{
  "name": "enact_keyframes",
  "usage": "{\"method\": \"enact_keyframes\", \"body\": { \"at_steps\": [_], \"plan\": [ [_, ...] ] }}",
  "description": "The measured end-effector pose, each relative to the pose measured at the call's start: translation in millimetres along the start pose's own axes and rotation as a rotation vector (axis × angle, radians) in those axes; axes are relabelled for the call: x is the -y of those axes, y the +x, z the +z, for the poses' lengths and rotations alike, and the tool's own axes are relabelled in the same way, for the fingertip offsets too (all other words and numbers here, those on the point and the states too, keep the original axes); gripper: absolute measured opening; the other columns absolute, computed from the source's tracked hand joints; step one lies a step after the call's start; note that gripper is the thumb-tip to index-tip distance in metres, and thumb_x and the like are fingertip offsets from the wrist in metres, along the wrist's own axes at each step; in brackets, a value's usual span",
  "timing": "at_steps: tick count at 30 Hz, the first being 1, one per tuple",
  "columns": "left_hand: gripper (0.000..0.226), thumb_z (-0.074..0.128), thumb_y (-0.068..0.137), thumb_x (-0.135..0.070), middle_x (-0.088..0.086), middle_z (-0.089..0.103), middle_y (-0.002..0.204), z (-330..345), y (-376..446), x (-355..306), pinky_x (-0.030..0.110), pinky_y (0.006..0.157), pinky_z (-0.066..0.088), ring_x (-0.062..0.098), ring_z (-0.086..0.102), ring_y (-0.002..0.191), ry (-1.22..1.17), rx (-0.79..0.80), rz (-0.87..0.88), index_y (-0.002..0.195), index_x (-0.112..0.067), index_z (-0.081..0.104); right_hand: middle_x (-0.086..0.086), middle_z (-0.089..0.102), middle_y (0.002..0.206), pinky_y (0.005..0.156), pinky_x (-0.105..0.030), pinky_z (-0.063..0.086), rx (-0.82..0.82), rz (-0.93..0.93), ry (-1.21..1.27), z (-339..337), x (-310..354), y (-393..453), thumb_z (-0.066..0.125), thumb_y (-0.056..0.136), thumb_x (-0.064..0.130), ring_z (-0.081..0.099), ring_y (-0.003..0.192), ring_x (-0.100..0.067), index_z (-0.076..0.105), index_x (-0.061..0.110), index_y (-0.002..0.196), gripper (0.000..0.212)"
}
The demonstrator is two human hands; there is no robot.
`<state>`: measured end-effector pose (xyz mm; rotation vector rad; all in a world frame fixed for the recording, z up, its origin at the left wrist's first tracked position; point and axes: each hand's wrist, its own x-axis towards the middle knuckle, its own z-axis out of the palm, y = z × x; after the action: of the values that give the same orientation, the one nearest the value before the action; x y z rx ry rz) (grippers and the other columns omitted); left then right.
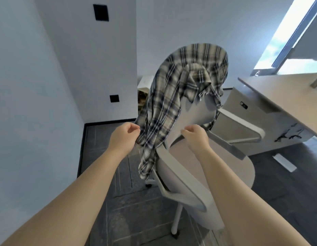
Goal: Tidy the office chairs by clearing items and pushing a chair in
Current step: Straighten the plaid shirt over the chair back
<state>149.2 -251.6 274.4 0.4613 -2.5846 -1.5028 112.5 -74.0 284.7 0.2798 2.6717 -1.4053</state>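
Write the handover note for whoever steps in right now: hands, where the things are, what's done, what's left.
Left hand: fingers curled at the lower edge of the plaid shirt; it looks like a pinch on the cloth, but the grip itself is hard to confirm.
Right hand: loosely curled in front of the chair's backrest, holding nothing.
Things: the shirt is draped over the backrest of the white office chair and hangs down its left side. The chair stands out from the desk, seat bare.
Done: nothing visibly finished.
Left: lift the shirt off, put it away, push the chair in under the desk.
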Motion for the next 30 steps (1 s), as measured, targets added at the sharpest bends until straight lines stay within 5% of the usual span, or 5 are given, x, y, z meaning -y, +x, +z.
{"method": "enact_keyframes", "body": {
  "at_steps": [5, 9, 17, 23, 30],
  "plan": [
    [0.024, 0.045, 0.092, -0.018, 0.000, 0.054, 0.099, -26.1, 42.0, -38.0, 0.028, 0.080, 0.036, 0.015, 0.049, 0.094, -0.053, 0.010, 0.081, 0.109, -0.009, 0.059, -0.032, 0.060, 0.110, 0.083, -0.045, 0.049, -0.033, -0.048, 0.014, -10.7, 69.0, 11.5, 0.046, 0.094, 0.018, 0.060, 0.100, -0.040, 0.053, -0.006, 0.120, 0.036],
    [0.020, 0.045, 0.091, -0.017, -0.001, 0.054, 0.098, -42.4, 93.7, -62.8, 0.027, 0.081, 0.035, 0.014, 0.049, 0.095, -0.087, 0.042, 0.140, 0.106, -0.010, 0.058, -0.010, 0.052, 0.075, 0.053, -0.030, 0.036, -0.081, -0.059, 0.054, 3.9, 114.1, 45.3, 0.046, 0.093, 0.024, 0.046, 0.061, -0.024, 0.055, 0.013, 0.102, 0.017],
    [0.024, 0.047, 0.092, -0.016, 0.000, 0.054, 0.100, -53.0, 177.0, -61.0, 0.026, 0.082, 0.036, 0.014, 0.048, 0.095, -0.057, 0.111, 0.158, 0.111, -0.008, 0.059, -0.015, 0.035, 0.143, 0.097, -0.038, 0.045, -0.205, -0.003, 0.002, 47.8, 161.5, 118.9, 0.059, 0.086, 0.031, 0.043, 0.126, -0.031, 0.026, 0.004, 0.140, 0.069],
    [0.025, 0.046, 0.092, -0.018, 0.005, 0.059, 0.111, -35.2, 194.9, -70.6, 0.027, 0.083, 0.038, 0.014, 0.049, 0.098, -0.042, 0.191, 0.192, 0.112, -0.007, 0.058, -0.016, 0.053, 0.129, 0.070, -0.030, 0.038, -0.171, 0.058, -0.156, 39.9, 153.9, 124.1, 0.053, 0.089, 0.012, 0.056, 0.110, -0.031, 0.033, 0.003, 0.132, 0.048],
    [0.024, 0.048, 0.091, -0.017, 0.010, 0.061, 0.115, -20.7, 183.4, -90.9, 0.028, 0.080, 0.039, 0.019, 0.052, 0.099, -0.069, 0.221, 0.212, 0.110, -0.008, 0.060, -0.010, 0.052, 0.126, 0.073, -0.034, 0.043, -0.087, 0.042, -0.246, 17.5, 137.4, 89.7, 0.057, 0.085, 0.021, 0.056, 0.100, -0.026, 0.031, 0.009, 0.129, 0.053]
  ]
}}
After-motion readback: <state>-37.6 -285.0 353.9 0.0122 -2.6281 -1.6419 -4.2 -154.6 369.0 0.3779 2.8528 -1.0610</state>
